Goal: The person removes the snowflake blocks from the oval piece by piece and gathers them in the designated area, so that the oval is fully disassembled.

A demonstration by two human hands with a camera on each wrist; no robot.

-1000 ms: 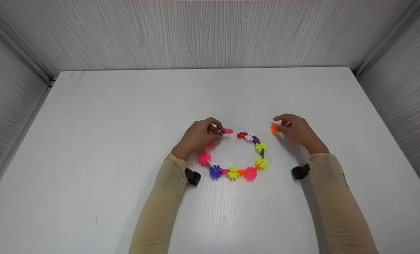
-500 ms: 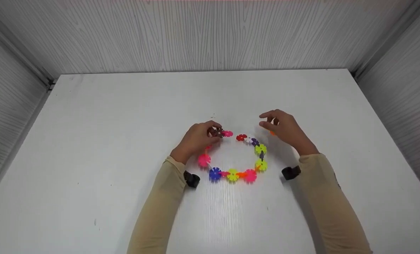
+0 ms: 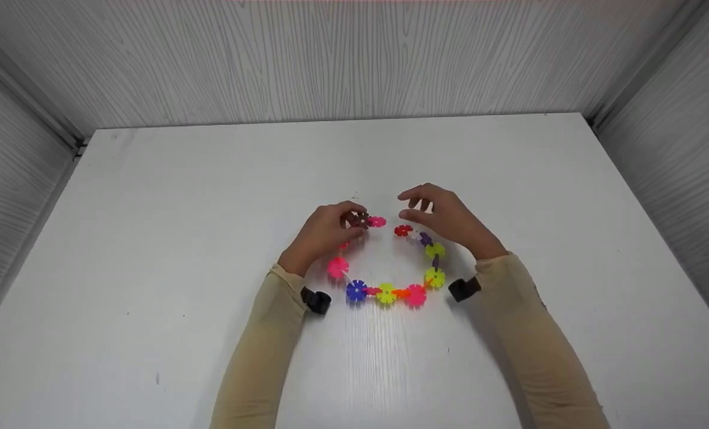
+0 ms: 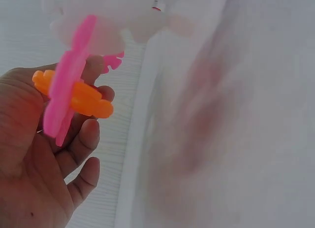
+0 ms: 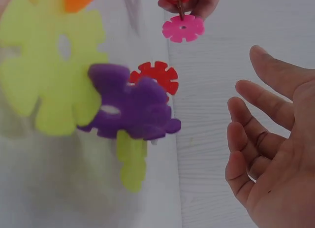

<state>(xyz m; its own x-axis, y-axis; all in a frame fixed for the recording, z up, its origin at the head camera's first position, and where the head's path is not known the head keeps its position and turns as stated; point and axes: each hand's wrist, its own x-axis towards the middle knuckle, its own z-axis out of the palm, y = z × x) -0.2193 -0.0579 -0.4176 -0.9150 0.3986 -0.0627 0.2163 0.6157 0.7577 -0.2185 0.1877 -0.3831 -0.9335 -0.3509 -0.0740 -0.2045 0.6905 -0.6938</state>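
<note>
A chain of notched plastic discs in several colours lies as a ring with a gap at its far side. In the head view my left hand (image 3: 325, 232) pinches a brown disc (image 3: 362, 220) at one end, with a pink disc (image 3: 377, 221) joined to it. Across the gap is the other end, a red disc (image 3: 403, 230). My right hand (image 3: 450, 217) hovers just beyond that end, fingers loosely bent and holding nothing. The right wrist view shows its palm (image 5: 280, 154) apart from the chain's purple disc (image 5: 130, 107). The loose orange disc seen earlier is hidden.
The chain's near side, with a blue disc (image 3: 357, 291) and a yellow disc (image 3: 386, 293), lies between the forearms on the white table (image 3: 152, 238). A wood-grain panel (image 3: 342, 59) stands behind the table. Black wrist cameras (image 3: 465, 289) hang close to the tabletop.
My right hand has let go of the orange disc and moved left toward the gap in the ring. The left hand keeps its grip on the brown disc.
</note>
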